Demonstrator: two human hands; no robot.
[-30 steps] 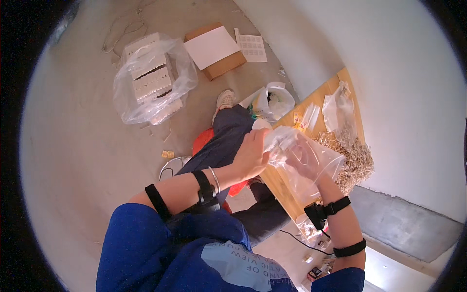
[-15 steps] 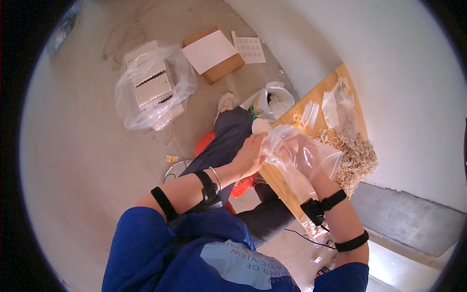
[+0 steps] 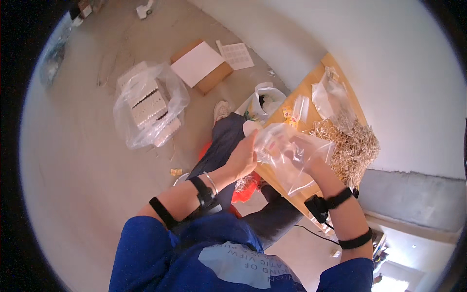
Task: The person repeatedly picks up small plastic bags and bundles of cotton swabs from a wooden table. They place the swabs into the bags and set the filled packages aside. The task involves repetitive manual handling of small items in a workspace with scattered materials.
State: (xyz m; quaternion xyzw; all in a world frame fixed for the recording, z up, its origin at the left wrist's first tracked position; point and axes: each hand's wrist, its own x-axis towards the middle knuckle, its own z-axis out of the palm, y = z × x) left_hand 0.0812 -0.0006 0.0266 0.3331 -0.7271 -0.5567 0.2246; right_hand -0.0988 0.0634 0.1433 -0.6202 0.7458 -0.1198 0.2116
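A clear plastic bag [image 3: 292, 179] is spread between my hands above the near edge of the wooden table. My left hand [image 3: 243, 156] closes on the bag's left end. Just beyond its fingertips shows a white rounded piece [image 3: 251, 127], partly covered, whose kind I cannot make out. My right hand [image 3: 302, 156] reaches into or behind the film from the right. The glossy folds blur its fingers, so their grip is hidden. Pinkish shapes show faintly through the plastic.
The wooden table [image 3: 318, 78] carries shredded paper filler [image 3: 357, 153], another clear bag [image 3: 335, 100] and yellow packets [image 3: 293, 113]. On the floor are a white bag [image 3: 265, 102], a cardboard box [image 3: 217, 78], white stacked blocks in plastic [image 3: 148, 107] and a red bag [image 3: 247, 189].
The bag and both hands have shifted slightly left in the picture. The right hand shows further into the film, and the bag's lower corner now hangs out more. The whole view has turned a little.
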